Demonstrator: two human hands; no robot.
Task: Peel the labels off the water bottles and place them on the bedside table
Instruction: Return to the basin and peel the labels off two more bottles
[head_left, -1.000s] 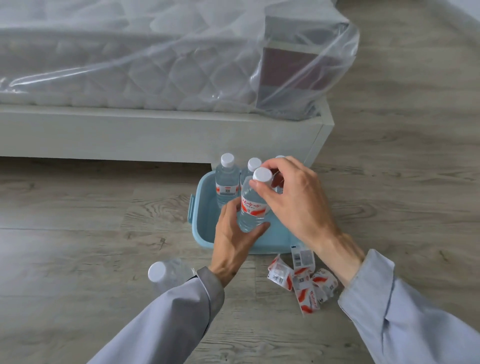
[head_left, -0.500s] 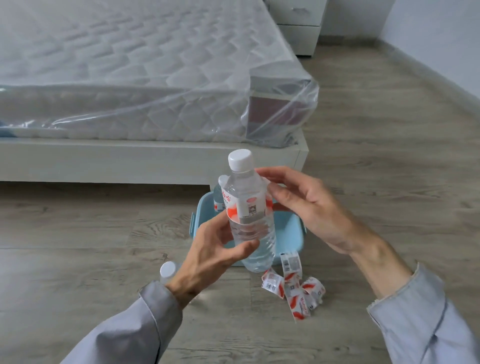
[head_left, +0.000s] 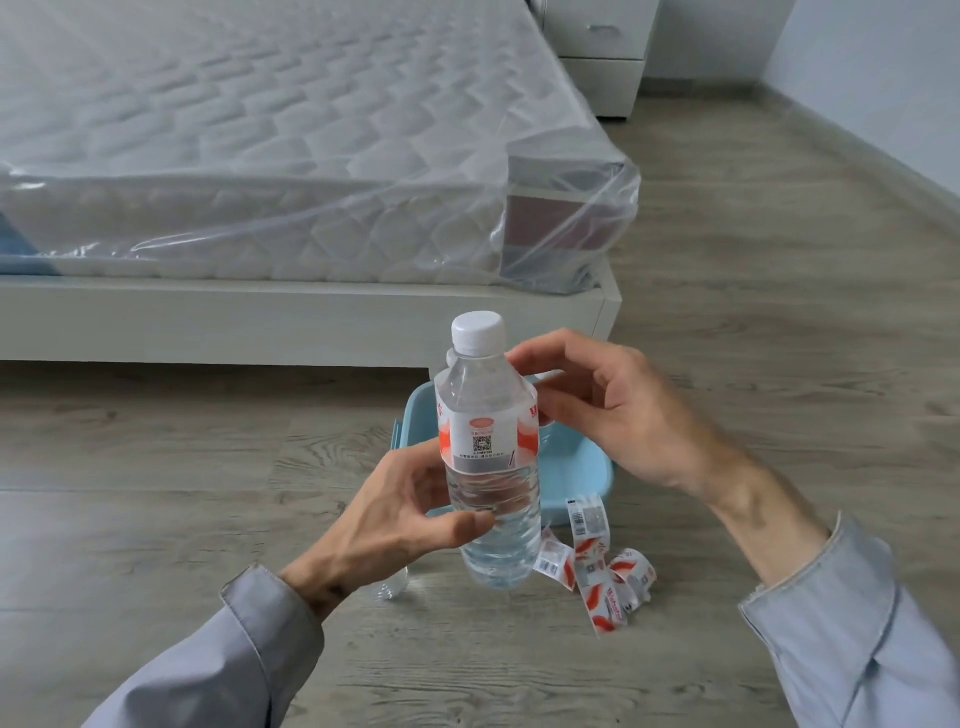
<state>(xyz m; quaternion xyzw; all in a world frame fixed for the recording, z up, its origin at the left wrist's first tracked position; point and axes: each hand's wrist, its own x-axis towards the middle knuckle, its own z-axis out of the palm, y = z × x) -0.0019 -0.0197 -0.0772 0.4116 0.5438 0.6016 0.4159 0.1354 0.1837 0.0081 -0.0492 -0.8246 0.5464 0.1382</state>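
Raises water bottle (head_left: 488, 514) higher above blue tub (head_left: 576, 467), gripping its lower half in left hand (head_left: 395, 519), pinching label (head_left: 483, 436) edge with right hand (head_left: 613, 415); peeled labels (head_left: 597, 566) on wood floor (head_left: 779, 260), bedside table (head_left: 597, 47) beyond bed (head_left: 260, 156).

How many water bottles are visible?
3: labelled bottle in the left hand, second bottle peeking behind its neck, third bottle on the floor by that wrist. Others may be hidden.

Wood floor (head_left: 156, 519) bears a blue tub (head_left: 576, 467) and peeled labels (head_left: 597, 571).
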